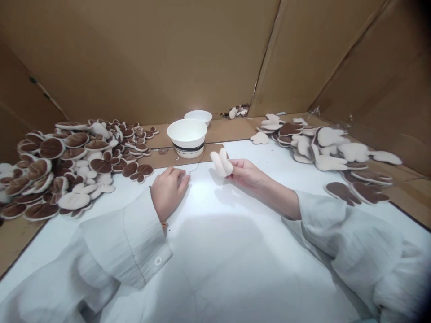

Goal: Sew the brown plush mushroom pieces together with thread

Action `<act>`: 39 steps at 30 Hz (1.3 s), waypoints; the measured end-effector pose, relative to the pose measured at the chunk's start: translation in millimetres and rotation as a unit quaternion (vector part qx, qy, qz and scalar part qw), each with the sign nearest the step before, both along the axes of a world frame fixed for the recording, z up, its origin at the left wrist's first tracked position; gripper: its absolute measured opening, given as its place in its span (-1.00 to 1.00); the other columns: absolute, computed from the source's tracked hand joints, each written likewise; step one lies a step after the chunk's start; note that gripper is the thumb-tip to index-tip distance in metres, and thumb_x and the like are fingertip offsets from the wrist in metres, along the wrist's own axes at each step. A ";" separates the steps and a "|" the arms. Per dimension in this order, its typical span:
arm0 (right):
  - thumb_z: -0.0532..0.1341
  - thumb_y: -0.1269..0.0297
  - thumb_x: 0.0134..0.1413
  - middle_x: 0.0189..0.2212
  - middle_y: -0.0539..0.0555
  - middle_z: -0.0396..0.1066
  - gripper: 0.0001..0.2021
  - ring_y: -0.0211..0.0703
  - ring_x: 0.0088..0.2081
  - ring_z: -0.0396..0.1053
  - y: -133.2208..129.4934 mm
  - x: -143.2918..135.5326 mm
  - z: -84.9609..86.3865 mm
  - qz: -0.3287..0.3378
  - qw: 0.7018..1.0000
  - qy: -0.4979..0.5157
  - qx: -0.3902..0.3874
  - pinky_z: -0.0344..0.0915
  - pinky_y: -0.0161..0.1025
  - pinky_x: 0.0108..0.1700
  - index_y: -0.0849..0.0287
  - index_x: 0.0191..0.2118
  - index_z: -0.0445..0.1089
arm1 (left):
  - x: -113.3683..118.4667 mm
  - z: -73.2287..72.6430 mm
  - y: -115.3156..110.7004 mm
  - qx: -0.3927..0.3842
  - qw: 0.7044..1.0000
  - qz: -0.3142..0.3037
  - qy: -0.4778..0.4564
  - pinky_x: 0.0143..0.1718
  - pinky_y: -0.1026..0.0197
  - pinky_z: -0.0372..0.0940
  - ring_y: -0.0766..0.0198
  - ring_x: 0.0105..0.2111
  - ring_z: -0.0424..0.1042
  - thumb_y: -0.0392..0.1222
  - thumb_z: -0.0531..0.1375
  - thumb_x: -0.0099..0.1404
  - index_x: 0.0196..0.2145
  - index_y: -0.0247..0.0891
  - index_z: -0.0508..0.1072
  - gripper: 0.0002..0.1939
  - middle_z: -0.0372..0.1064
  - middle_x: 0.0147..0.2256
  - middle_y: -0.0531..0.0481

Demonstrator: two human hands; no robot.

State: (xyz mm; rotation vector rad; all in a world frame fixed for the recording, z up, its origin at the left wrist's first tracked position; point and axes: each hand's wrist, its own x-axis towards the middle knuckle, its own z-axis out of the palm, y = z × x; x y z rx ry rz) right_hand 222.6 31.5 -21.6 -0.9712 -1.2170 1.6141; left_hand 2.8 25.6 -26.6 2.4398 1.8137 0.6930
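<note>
My right hand [247, 174] pinches a cream-white plush fabric piece [221, 163] between thumb and fingers, held just above the white tabletop [215, 197]. The piece has two rounded lobes standing up. My left hand [169, 190] rests on the tabletop with its fingers curled and thumb drawn in; what lies under the fingers, if anything, is hidden. A thin dark thread [195, 169] runs from near its fingertips toward a white paper bowl [187, 134]. Dark thread is wound around that bowl's lower side.
A second white bowl [198, 116] stands behind the first. At left lies a big heap of brown-and-white plush pieces [76, 154]. Flat white and brown cut pieces [330, 143] are piled at right. Cardboard walls [151, 58] enclose the back and sides.
</note>
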 end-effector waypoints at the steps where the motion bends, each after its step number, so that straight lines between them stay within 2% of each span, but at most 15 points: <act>1: 0.28 0.22 -0.26 -0.59 -0.06 0.24 -0.80 -0.36 -0.53 0.14 0.7 0.3 0.4 0.001 1.000 -0.001 0.001 0.12 -0.32 -0.40 0.25 -0.50 0.35 | 1.3 -0.7 0.4 0.000 1.000 -0.003 0.014 -0.27 0.14 0.22 0.13 -0.31 0.38 -0.09 -0.01 0.26 -0.28 -0.30 0.45 -0.70 0.40 -0.27 -0.13; 7: 0.31 0.16 -0.30 -0.60 -0.07 0.22 -0.72 -0.40 -0.56 0.10 3.9 2.5 1.6 -0.001 0.999 -0.038 0.022 0.02 -0.36 -0.47 0.28 -0.48 0.36 | 14.3 -3.8 9.2 0.007 0.996 -0.014 0.083 -0.27 0.06 0.21 0.03 -0.29 0.39 -0.12 0.03 0.24 -0.25 -0.30 0.45 -0.72 0.39 -0.26 -0.16; 14: 0.22 0.12 -0.14 -0.65 -0.10 0.15 -0.73 -0.43 -0.63 0.02 3.4 6.2 2.4 0.008 0.989 -0.136 0.058 -0.10 -0.38 -0.57 0.27 -0.42 0.33 | 25.9 -5.9 15.0 0.027 0.993 -0.015 0.110 -0.27 0.04 0.18 0.01 -0.29 0.39 -0.28 -0.07 0.27 -0.37 -0.34 0.38 -0.76 0.39 -0.35 -0.22; 18: 0.20 0.17 -0.13 -0.62 -0.08 0.20 -0.77 -0.42 -0.62 0.06 4.9 4.7 6.6 -0.003 0.982 -0.174 0.079 -0.07 -0.39 -0.57 0.27 -0.43 0.31 | 22.5 -4.1 7.3 0.024 0.994 0.010 0.109 -0.33 0.05 0.17 0.00 -0.32 0.38 -0.27 -0.13 0.29 -0.34 -0.35 0.33 -0.74 0.37 -0.35 -0.26; 22: 0.18 0.18 -0.13 -0.58 -0.05 0.23 -0.77 -0.41 -0.62 0.07 9.1 -1.0 10.0 -0.006 0.975 -0.202 0.091 -0.03 -0.39 -0.58 0.27 -0.39 0.30 | 19.4 -0.3 -4.7 0.008 0.995 0.017 0.097 -0.34 0.08 0.16 0.04 -0.36 0.39 -0.25 -0.15 0.30 -0.41 -0.30 0.30 -0.73 0.38 -0.38 -0.21; 27: 0.12 0.27 -0.11 -0.57 -0.01 0.29 -0.84 -0.38 -0.57 0.13 9.6 -15.3 13.8 -0.008 0.946 -0.277 0.170 0.03 -0.38 -0.52 0.28 -0.44 0.33 | 16.5 3.2 -19.0 -0.031 0.997 0.007 0.064 -0.37 0.12 0.14 0.09 -0.40 0.37 -0.21 -0.11 0.30 -0.44 -0.25 0.27 -0.76 0.38 -0.41 -0.12; 30: 0.10 0.31 -0.11 -0.57 0.00 0.32 -0.85 -0.37 -0.57 0.15 7.3 -24.2 16.2 -0.003 0.941 -0.306 0.146 0.04 -0.39 -0.52 0.29 -0.46 0.34 | 12.2 3.9 -26.4 -0.060 0.998 0.018 0.019 -0.38 0.16 0.13 0.12 -0.38 0.36 -0.21 -0.08 0.28 -0.40 -0.24 0.27 -0.82 0.38 -0.38 -0.08; 34: 0.08 0.37 -0.13 -0.63 0.00 0.29 -0.87 -0.39 -0.63 0.10 6.5 -33.8 21.0 0.037 0.942 -0.320 0.091 0.00 -0.39 -0.58 0.30 -0.50 0.35 | 6.6 4.7 -33.3 -0.076 0.997 0.000 -0.028 -0.36 0.19 0.15 0.18 -0.38 0.35 -0.24 -0.07 0.26 -0.39 -0.24 0.27 -0.84 0.36 -0.38 -0.05; 39: 0.08 0.43 -0.12 -0.62 0.01 0.34 -0.87 -0.40 -0.63 0.10 12.9 -45.1 24.2 0.060 0.935 -0.336 0.092 -0.01 -0.41 -0.61 0.30 -0.51 0.36 | 3.7 7.0 -37.9 -0.060 0.997 -0.012 -0.056 -0.39 0.22 0.15 0.25 -0.47 0.29 -0.27 -0.06 0.23 -0.44 -0.24 0.27 -0.85 0.32 -0.44 -0.01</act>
